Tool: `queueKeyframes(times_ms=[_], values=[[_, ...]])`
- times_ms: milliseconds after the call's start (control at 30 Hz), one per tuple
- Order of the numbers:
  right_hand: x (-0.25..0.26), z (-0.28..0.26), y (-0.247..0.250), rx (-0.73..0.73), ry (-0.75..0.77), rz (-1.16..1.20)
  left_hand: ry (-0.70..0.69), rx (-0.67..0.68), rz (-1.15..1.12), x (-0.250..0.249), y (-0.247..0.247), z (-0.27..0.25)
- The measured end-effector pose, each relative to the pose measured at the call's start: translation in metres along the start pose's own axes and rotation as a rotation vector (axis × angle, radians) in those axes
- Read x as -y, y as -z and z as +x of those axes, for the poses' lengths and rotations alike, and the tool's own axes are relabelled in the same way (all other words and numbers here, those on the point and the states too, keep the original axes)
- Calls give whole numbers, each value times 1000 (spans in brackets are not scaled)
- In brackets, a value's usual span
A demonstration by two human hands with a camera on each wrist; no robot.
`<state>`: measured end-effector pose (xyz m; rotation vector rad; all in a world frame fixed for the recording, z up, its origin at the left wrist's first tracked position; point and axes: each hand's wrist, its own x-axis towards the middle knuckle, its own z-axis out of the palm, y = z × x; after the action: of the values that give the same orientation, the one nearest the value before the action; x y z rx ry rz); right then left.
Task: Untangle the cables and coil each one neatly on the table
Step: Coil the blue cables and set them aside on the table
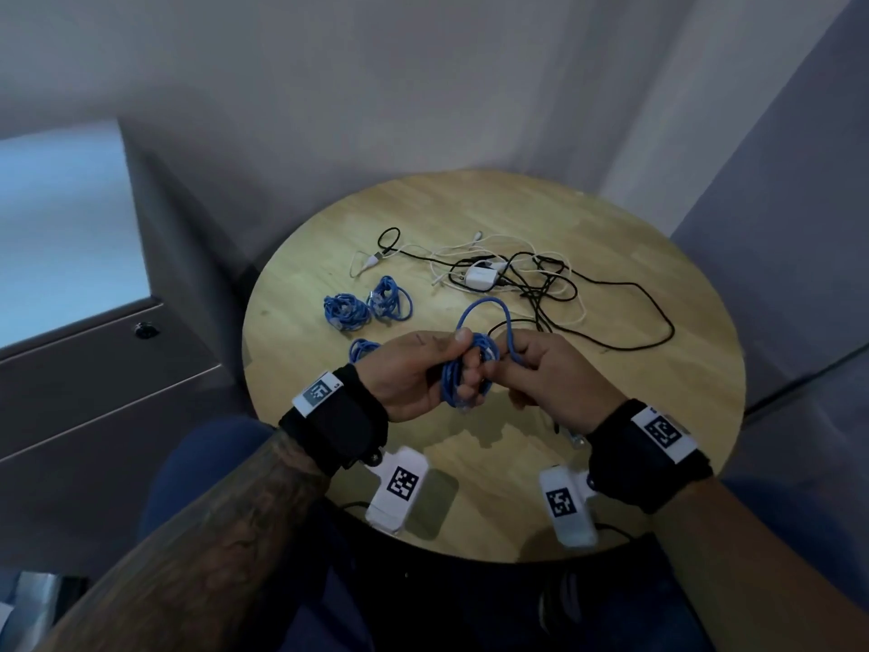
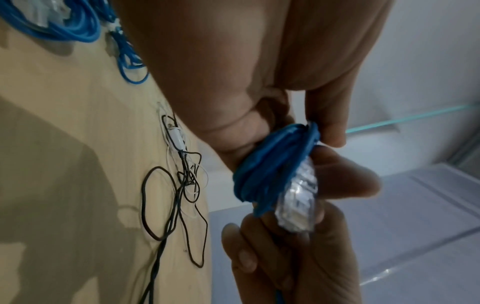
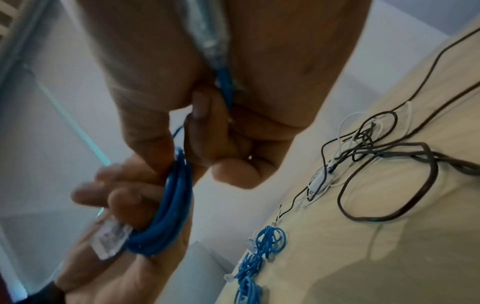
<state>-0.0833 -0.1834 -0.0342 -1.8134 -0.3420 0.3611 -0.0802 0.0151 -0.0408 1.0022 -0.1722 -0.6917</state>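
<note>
Cables of blue round-jacketed type: one blue cable (image 1: 470, 369) is in my hands above the near middle of the round wooden surface (image 1: 658, 454), wound into a tight multi-turn coil with a clear plastic plug (image 2: 298, 203) at its end. My left hand (image 1: 414, 378) is curled around the coil, thumb on top and fingers through the turns. My right hand (image 1: 559, 383) pinches the free run of the same cable, which arches up in a single smooth loop (image 1: 484, 312) between both hands. Both wrists are raised off the surface, palms turned toward each other. Three finished blue coils (image 1: 345, 312) lie near the left edge. Toward the far right, thin black cables (image 1: 625, 331) and white cables (image 1: 498, 247) lie tangled around a white charger block (image 1: 479, 277).
</note>
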Motion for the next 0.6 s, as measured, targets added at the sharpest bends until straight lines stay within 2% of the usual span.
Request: queueKeyframes(times_ms=[233, 433, 600], values=[[8, -2, 2, 31, 70, -108, -36, 9, 196, -2, -1, -1], [10, -4, 0, 94, 20, -132, 7, 34, 113, 2, -2, -4], [6, -3, 2, 84, 24, -118, -82, -95, 129, 12, -14, 2]])
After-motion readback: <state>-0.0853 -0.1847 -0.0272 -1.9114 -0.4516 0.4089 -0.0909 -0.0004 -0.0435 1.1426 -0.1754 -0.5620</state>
